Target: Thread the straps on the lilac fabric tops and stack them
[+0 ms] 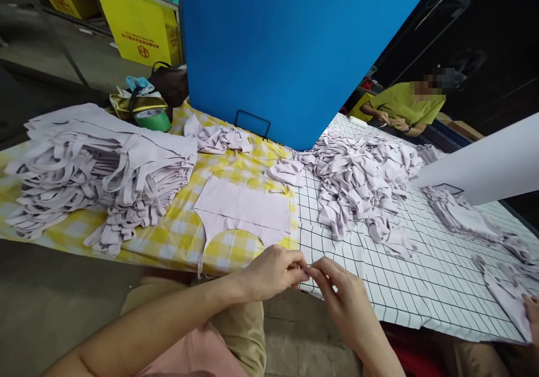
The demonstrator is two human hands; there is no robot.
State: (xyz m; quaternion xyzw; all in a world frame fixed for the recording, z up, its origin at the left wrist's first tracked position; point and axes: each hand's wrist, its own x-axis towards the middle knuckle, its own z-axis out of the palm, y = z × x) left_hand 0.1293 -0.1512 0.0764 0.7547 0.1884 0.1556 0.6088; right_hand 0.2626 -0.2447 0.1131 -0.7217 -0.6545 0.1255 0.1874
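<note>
My left hand (273,273) and my right hand (343,290) meet at the table's front edge, thumbs and fingertips pinched together. Whatever lies between the fingertips is too small or hidden to make out. Just beyond my left hand, a pale lilac camisole-like garment piece (244,206) is spread flat on the yellow checked cloth (185,242). One of its thin straps hangs toward the front edge; the other side runs behind my left hand. A tall stack of similar garment pieces (113,136), straps dangling, stands on the left.
Loose lilac pieces form a heap (357,169) on the white grid cloth (370,281). A blue panel (269,51) rises behind the table, and a white post (484,158) stands right. Across the table sits a person in a green shirt (404,107); another person's hand (531,309) touches fabric at far right.
</note>
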